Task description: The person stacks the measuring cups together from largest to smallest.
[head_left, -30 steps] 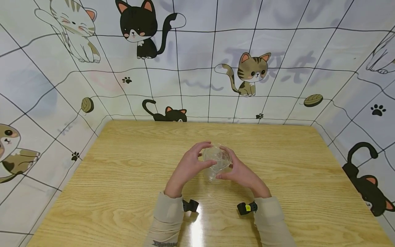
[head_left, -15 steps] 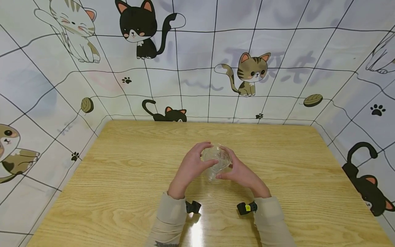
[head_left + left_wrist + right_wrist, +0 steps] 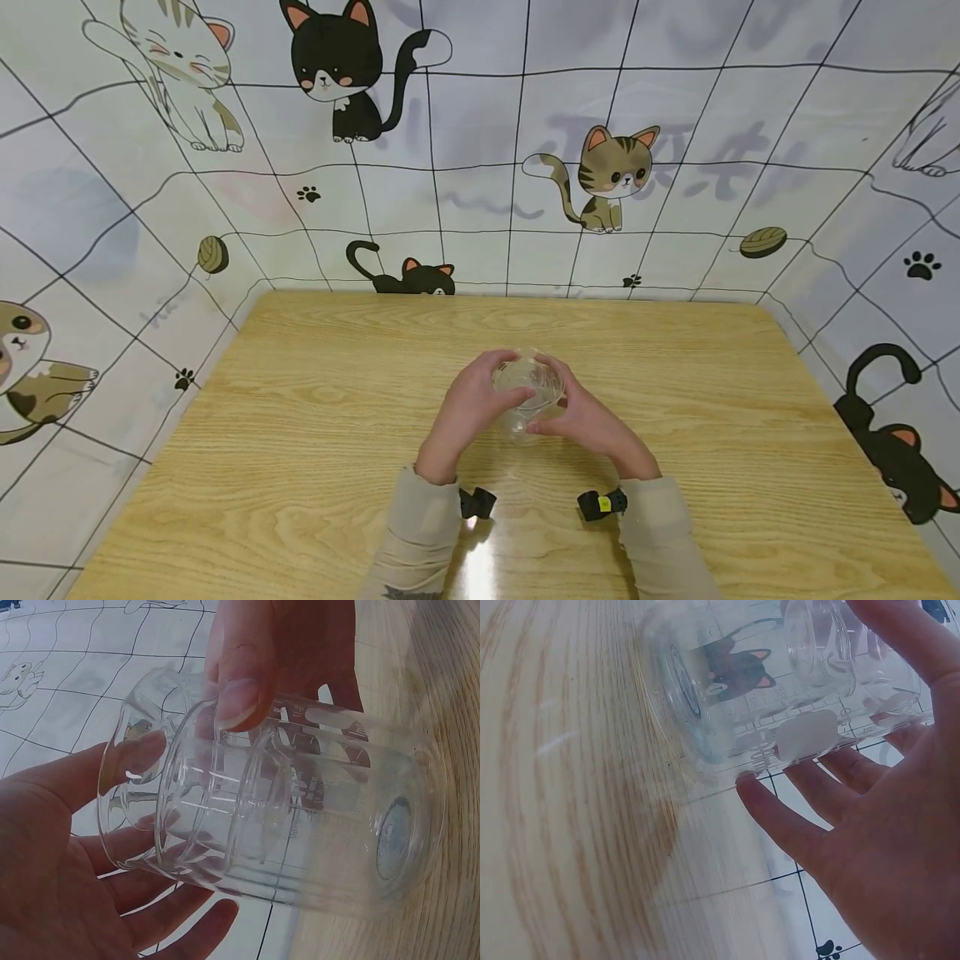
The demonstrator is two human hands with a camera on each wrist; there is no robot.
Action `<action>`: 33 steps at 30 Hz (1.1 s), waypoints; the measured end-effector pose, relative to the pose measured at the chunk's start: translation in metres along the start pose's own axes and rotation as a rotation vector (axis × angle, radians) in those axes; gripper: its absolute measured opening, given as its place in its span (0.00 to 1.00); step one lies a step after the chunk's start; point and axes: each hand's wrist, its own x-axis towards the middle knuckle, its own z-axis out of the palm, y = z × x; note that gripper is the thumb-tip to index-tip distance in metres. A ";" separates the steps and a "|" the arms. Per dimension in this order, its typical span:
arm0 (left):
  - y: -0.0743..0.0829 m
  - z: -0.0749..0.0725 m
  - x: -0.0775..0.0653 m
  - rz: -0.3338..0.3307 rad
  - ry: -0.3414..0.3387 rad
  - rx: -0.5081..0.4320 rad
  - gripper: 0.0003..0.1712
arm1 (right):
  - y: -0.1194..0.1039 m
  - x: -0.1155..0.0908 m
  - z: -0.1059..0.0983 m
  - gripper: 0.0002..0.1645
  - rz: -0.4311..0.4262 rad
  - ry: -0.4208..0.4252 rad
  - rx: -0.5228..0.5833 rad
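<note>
A clear glass beaker [image 3: 517, 431] with printed graduations stands upright on the table, in front of me. Inside its upper part sits a smaller glass beaker [image 3: 214, 799]; the layers of clear glass make their rims hard to separate. My left hand [image 3: 467, 408] grips at the top, its thumb lying across the mouth and its fingers behind the glass; it seems to hold the smaller beaker. My right hand [image 3: 588, 421] holds the large beaker's side, thumb towards me. In the right wrist view the fingertips [image 3: 750, 787] touch the wall by a white label patch [image 3: 808, 735].
The wooden table [image 3: 337, 400] extends around the beakers on every side. A cloth backdrop [image 3: 480, 192] printed with cats and grid lines rises behind it and at both sides. Black wrist cameras [image 3: 477, 503] sit under both wrists.
My left wrist and forearm have shifted slightly to the right, and the left thumb has slid a little rightward over the mouth. The right hand and the large beaker stay nearly still.
</note>
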 end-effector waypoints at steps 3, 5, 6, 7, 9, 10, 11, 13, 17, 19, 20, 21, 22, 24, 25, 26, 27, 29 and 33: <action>0.002 0.001 0.000 -0.029 0.002 -0.001 0.32 | 0.000 0.000 0.000 0.56 0.002 0.000 -0.006; 0.003 0.002 0.000 -0.042 0.005 0.006 0.32 | 0.000 -0.001 0.000 0.56 0.002 -0.002 -0.008; 0.004 0.002 0.000 -0.047 0.007 0.011 0.32 | 0.000 0.000 0.000 0.56 0.001 -0.001 -0.010; 0.004 0.002 0.000 -0.050 0.007 0.019 0.32 | 0.000 0.000 0.000 0.56 -0.001 0.000 -0.012; 0.005 0.002 0.000 -0.049 0.009 0.036 0.31 | 0.000 0.000 0.000 0.56 -0.002 0.003 -0.015; 0.006 0.003 0.000 -0.047 0.009 0.044 0.31 | 0.001 0.000 0.000 0.56 -0.002 0.005 -0.017; 0.006 0.003 0.000 -0.044 0.010 0.054 0.31 | 0.002 0.000 0.000 0.56 -0.001 0.006 -0.017; 0.008 0.002 0.000 -0.045 0.009 0.076 0.31 | 0.005 0.001 0.000 0.57 -0.006 0.008 -0.015; 0.009 0.001 0.000 -0.050 -0.001 0.122 0.31 | 0.019 0.006 0.000 0.57 -0.007 0.012 -0.007; 0.011 0.000 0.000 -0.050 -0.011 0.153 0.32 | 0.026 0.008 0.001 0.57 -0.014 0.017 -0.010; 0.012 -0.001 0.001 -0.048 -0.017 0.171 0.32 | 0.030 0.009 0.001 0.58 -0.013 0.022 -0.011; 0.013 -0.002 0.001 -0.045 -0.023 0.190 0.32 | 0.032 0.010 0.001 0.58 -0.014 0.026 -0.014; 0.013 -0.003 0.001 -0.043 -0.028 0.208 0.32 | 0.034 0.011 0.001 0.58 -0.022 0.028 -0.019; 0.015 -0.005 0.002 -0.040 -0.037 0.242 0.32 | 0.036 0.012 0.001 0.58 -0.033 0.034 -0.021; 0.016 -0.005 0.002 -0.038 -0.041 0.254 0.32 | 0.036 0.012 0.001 0.58 -0.032 0.038 -0.021; 0.016 -0.006 0.003 -0.038 -0.045 0.268 0.32 | 0.035 0.012 0.000 0.58 -0.034 0.040 -0.024; 0.017 -0.006 0.003 -0.038 -0.049 0.278 0.32 | 0.035 0.012 0.000 0.57 -0.033 0.038 -0.027; 0.018 -0.007 0.003 -0.038 -0.059 0.294 0.32 | 0.033 0.012 0.000 0.57 -0.025 0.035 -0.031; 0.020 -0.008 0.004 -0.040 -0.083 0.332 0.31 | 0.026 0.009 0.000 0.57 -0.017 0.017 -0.018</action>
